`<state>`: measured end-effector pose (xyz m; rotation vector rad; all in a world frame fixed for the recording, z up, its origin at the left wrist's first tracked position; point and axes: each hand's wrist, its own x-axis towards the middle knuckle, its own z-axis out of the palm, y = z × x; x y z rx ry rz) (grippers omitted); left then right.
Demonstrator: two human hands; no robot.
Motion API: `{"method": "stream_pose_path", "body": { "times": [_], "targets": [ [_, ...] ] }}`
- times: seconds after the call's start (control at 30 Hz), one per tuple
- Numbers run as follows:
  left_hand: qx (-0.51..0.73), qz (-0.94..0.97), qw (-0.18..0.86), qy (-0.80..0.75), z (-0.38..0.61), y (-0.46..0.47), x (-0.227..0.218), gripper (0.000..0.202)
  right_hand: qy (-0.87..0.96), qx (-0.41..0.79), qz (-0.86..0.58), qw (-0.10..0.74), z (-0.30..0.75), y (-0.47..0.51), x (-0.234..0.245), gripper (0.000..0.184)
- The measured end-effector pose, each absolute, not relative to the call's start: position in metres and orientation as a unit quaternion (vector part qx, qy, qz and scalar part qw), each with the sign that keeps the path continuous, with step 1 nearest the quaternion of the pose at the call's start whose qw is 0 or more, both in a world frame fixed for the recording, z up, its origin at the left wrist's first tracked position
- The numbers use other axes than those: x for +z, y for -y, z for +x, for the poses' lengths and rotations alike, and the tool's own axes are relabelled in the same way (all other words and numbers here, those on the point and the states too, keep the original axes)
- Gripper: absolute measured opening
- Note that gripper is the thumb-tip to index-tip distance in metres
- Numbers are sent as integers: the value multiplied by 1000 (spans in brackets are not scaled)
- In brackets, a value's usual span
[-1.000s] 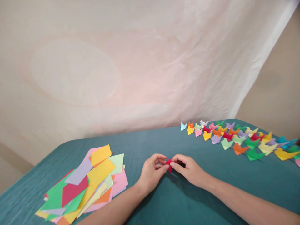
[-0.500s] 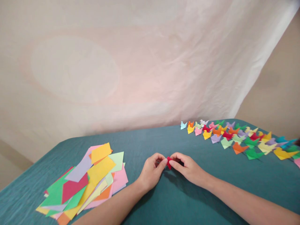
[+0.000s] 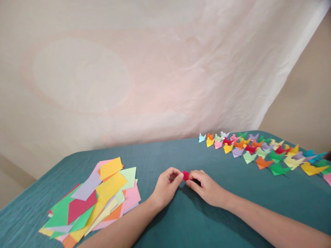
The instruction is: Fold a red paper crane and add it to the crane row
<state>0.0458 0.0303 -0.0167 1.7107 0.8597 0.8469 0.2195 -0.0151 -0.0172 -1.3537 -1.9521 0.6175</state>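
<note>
A small folded red paper piece (image 3: 185, 175) is pinched between the fingertips of both my hands, just above the teal cloth (image 3: 186, 220). My left hand (image 3: 167, 187) grips it from the left with thumb and forefinger closed on it. My right hand (image 3: 205, 187) holds its right side, fingers curled together. Most of the red piece is hidden by my fingers.
A loose pile of coloured paper squares (image 3: 95, 199) lies at the left. Rows of several folded paper figures (image 3: 261, 153) in many colours stand at the back right. A pale draped sheet (image 3: 144, 69) hangs behind the table.
Both hands have shifted slightly up and away with the red piece. My fingers have closed tighter round it, so less of it shows.
</note>
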Motion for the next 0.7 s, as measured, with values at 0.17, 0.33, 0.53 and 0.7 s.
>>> {"method": "stream_pose_path", "body": {
  "times": [0.17, 0.33, 0.53, 0.7],
  "targets": [
    [357, 702, 504, -353, 45, -30, -16, 20, 739, 253, -523, 342, 217, 16, -14, 23],
    [352, 708, 503, -348, 45, -30, -15, 21, 683, 330, -502, 416, 220, 16, -13, 18],
    [334, 726, 495, -341, 44, -28, -16, 19, 645, 369, -453, 492, 225, 11, -20, 16],
    [318, 742, 478, -346, 44, -26, -14, 18, 646, 373, -450, 490, 224, 11, -22, 13]
  ]
}}
